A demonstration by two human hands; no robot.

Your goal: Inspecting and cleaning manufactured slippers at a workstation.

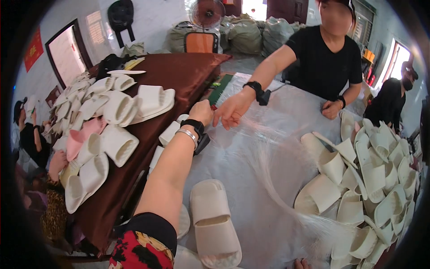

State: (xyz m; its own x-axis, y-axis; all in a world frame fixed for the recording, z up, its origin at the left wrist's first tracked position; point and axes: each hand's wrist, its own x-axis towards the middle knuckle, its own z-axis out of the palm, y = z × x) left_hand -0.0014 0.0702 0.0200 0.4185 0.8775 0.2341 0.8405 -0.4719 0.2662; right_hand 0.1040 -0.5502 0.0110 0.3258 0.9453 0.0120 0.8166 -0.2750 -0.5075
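Hovering near the far left edge of a grey-sheeted table (pixel 255 215): left hand (pixel 202 113), co-worker's hand (pixel 234 111) right up against it.

Far left, brown cloth (pixel 174 76) carrying a heap of white slippers (pixel 117 107), one pink slipper (pixel 85 138) among them. Left hand: fingers curled in, no telling whether they pinch anything. Lower middle, overlapped white slippers (pixel 217 237), seemingly two fitted together, near the left forearm, no hand on them. Pale strands (pixel 268 179) trail across the sheet, loose. Right hand (pixel 301 263): just fingertips at bottom edge, grip can't be told. Far right, big pile of white slippers (pixel 374 166). Progress, my read: middle ones look matched up; right pile lies jumbled, so plenty left.
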